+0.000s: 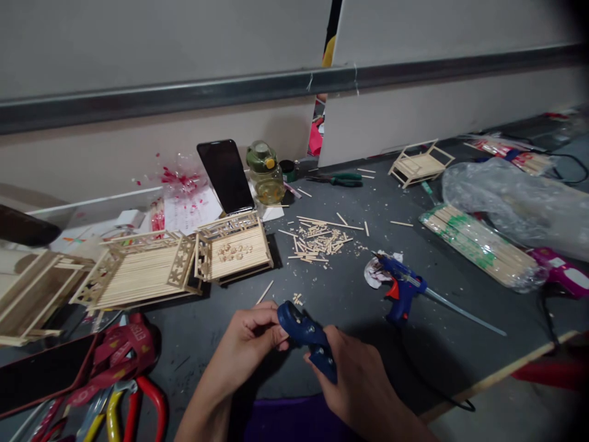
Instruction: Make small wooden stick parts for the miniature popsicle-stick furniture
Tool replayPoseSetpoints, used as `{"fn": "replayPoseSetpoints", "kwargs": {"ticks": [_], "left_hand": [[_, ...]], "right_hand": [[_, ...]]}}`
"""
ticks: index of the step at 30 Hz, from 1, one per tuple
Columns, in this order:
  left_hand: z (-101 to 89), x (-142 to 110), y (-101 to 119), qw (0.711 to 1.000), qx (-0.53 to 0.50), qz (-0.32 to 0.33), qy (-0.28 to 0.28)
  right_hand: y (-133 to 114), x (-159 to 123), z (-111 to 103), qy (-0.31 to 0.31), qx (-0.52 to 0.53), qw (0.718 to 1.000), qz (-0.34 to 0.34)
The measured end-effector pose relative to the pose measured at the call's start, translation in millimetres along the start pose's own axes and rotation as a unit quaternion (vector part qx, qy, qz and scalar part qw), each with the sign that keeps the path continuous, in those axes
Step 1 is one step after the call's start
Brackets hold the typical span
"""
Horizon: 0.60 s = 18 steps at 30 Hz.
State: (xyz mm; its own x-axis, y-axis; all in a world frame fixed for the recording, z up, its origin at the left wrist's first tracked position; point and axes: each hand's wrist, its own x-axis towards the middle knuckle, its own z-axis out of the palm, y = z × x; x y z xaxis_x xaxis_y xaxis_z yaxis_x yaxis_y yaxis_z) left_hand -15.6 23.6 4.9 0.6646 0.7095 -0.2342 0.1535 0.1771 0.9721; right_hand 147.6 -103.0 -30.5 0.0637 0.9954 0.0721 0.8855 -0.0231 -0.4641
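My right hand (pixel 356 368) is wrapped round the handles of a blue hand cutter (pixel 301 328), whose head points up and to the left. Close against that head, my left hand (pixel 255 337) is closed in a pinch. A pale sliver of a thin stick shows at its fingertips; most of it is hidden. Just beyond the cutter lies a small group of cut wood bits (pixel 298 299). One loose stick (pixel 265 292) rests above my left hand. Farther back is a pile of short cut sticks (pixel 322 239).
Miniature stick-built furniture (pixel 138 276) stands at left, with a small bed-like piece (pixel 237 252) holding wood bits. Pliers (pixel 133 405) lie front left. A blue glue gun (pixel 402 285), bagged sticks (pixel 478 242) and a small chair (pixel 421 162) are at right. A phone (pixel 226 175) leans beside a bottle (pixel 267 175).
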Motion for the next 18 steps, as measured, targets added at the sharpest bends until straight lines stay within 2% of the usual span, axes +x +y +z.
{"fn": "replayPoseSetpoints", "kwargs": {"ticks": [7,12,18], "left_hand": [[-3.2,9,-12,0.997,-0.055,-0.048,0.009],[-6.6,12,-23,0.994,-0.085,-0.072,0.014],[-8.2,13,-28,0.994,-0.075,-0.074,0.011]], "right_hand": [[3,14,0,-0.085,0.006,0.996,0.033],[6,18,5,-0.085,0.021,0.996,0.031],[1,23,0,-0.123,0.042,0.99,0.062]]}}
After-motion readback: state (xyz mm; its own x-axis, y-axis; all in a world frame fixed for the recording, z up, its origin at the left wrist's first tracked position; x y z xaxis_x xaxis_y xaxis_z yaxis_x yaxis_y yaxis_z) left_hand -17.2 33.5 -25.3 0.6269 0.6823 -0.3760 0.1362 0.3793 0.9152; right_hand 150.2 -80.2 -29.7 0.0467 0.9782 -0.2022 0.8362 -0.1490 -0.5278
